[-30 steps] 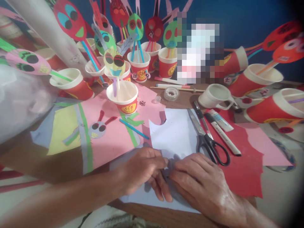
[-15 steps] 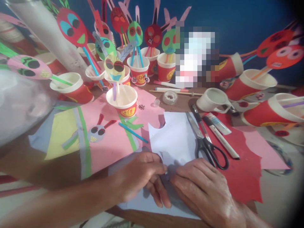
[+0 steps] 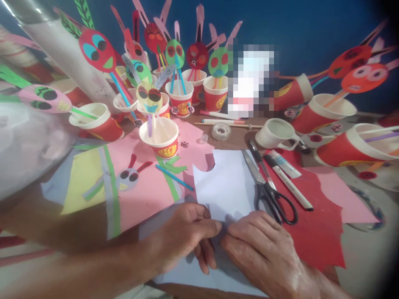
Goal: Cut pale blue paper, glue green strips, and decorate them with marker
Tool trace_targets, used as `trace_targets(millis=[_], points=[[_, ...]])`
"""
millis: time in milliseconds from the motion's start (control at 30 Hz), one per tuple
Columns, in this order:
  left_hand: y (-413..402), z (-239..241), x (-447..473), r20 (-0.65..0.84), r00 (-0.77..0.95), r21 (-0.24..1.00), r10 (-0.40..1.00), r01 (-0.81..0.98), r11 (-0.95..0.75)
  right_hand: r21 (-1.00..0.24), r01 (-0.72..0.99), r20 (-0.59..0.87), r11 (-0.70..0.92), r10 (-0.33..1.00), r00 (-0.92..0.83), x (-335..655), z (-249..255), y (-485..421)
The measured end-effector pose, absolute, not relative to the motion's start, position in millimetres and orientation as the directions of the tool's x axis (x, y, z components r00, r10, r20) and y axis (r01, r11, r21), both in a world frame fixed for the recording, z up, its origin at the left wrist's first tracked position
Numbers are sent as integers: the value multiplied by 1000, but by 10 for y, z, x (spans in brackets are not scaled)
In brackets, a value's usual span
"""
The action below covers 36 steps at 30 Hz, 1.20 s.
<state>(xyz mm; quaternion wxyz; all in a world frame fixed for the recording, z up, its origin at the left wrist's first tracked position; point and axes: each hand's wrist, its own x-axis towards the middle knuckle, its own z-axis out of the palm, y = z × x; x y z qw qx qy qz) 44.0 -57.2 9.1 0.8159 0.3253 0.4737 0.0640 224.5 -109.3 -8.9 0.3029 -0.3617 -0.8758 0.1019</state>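
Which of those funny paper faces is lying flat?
The grey paper face with red ears, flat on the pink paper and nearest the left hand; the other faces are raised among the cups.

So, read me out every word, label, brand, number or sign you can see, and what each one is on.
No text reads clearly.
White marker pen with a black cap: print too small and blurred.
White-and-blue tube: print too blurred.
Red paper cup with a white rim: yellow emblem, no legible letters.
Small round pink paper disc: black strokes, possibly a sign, unreadable.
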Motion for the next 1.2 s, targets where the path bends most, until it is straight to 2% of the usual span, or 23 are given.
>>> trace_targets(millis=[633, 833, 967, 1033, 1100, 1167, 1200], points=[[-585, 71, 488, -746, 473, 616, 469, 222, 756, -328, 586, 523, 741, 659, -541, 2204, -62, -1085], [-612, 96, 489, -739, 460, 633, 492, 225, 741, -355, 583, 488, 731, 677, -551, 2190, -19, -1086], [-623, 85, 468, -733, 458, 641, 503, 216, 737, -435, 610, 486, 662, 743, -460, 2441, 121, -967], [-619, 70, 457, -739, 456, 634, 496, 220, 741, -359, 784, 412, 507, 840, -354, 2655, 167, -900], [-611, 61, 450, -747, 464, 618, 476, 223, 754, -165, 943, 287, 288, 929, -234, 2847, 165, -863], [-602, 59, 445, -751, 477, 606, 456, 226, 763, 31, 979, 204, 201, 958, -203, 2958, 126, -861], [-599, 59, 443, -754, 479, 602, 449, 230, 765, 83, 980, 172, 182, 966, -194, 2977, 102, -868]])
